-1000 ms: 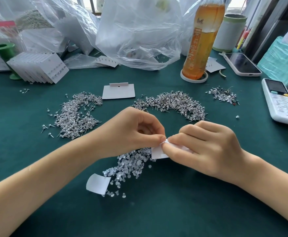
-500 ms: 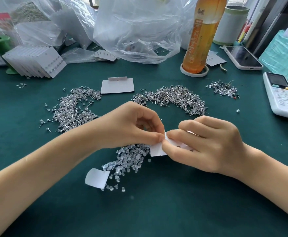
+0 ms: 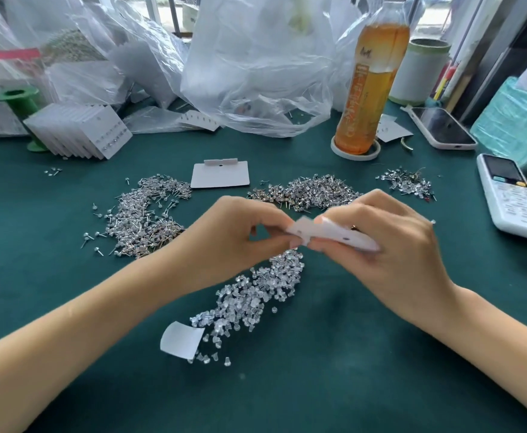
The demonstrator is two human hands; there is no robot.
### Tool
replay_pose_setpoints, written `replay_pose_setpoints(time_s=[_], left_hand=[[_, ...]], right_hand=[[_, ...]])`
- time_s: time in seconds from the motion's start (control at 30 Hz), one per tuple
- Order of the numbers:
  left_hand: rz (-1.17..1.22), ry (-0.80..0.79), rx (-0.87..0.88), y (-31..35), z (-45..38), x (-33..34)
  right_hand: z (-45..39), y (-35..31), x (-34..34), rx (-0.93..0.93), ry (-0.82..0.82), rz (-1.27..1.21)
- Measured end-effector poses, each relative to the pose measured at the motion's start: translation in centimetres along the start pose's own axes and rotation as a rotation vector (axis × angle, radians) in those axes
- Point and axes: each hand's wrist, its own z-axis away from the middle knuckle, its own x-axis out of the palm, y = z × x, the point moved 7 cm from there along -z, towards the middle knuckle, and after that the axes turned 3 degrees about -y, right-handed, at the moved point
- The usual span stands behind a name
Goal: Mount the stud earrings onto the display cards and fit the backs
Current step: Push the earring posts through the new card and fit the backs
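Both hands hold one white display card (image 3: pixel 334 234) above the green table. My left hand (image 3: pixel 234 239) pinches the card's left end, where its tab is. My right hand (image 3: pixel 390 242) grips the rest of the card from the right, fingers curled under it. The card is tilted and blurred, and I cannot tell whether studs sit in it. Below the hands lies a heap of clear earring backs (image 3: pixel 256 295). Stud earrings lie in a pile on the left (image 3: pixel 143 214) and another behind the hands (image 3: pixel 312 192). A blank card (image 3: pixel 220 175) lies flat further back.
A stack of filled cards (image 3: pixel 81 131) leans at the back left by a green spool (image 3: pixel 18 101). Plastic bags (image 3: pixel 256 64), an orange drink bottle (image 3: pixel 368 89), a phone (image 3: pixel 442 128), a white remote (image 3: pixel 512 195) and a small stud pile (image 3: pixel 407 182) line the back and right. A paper scrap (image 3: pixel 181 339) lies near the backs.
Both hands have lifted the card a little off the table and turned it, so more of its white face and tab shows. The camera view has shifted slightly.
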Motion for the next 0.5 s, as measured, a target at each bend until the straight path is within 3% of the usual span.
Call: replay_pose_setpoints(time_s=[0.17,0.27,0.37,0.43,0.5], left_hand=[[0.340,-0.004,-0.202,-1.9,-0.3,-0.2],[0.459,-0.055,-0.298,-2.6,-0.3,0.4],[0.163,0.140,-0.321,-3.2,0.0,-0.7],[-0.189,0.268,-0.194,-1.8,0.2,-2.0],[-0.335,0.207,0.007,-0.1,0.0,-1.7]], right_hand=[[0.4,3.9,-0.2,0.567,-0.016,-0.377],[0.8,5.2,1.0,0.791,-0.081,-0.695],[0.9,5.2,1.9,0.850,-0.096,-0.855],[1.1,5.2,2.2,0.868,-0.094,-0.885],[1.1,5.1,2.5,0.876,-0.113,-0.892]])
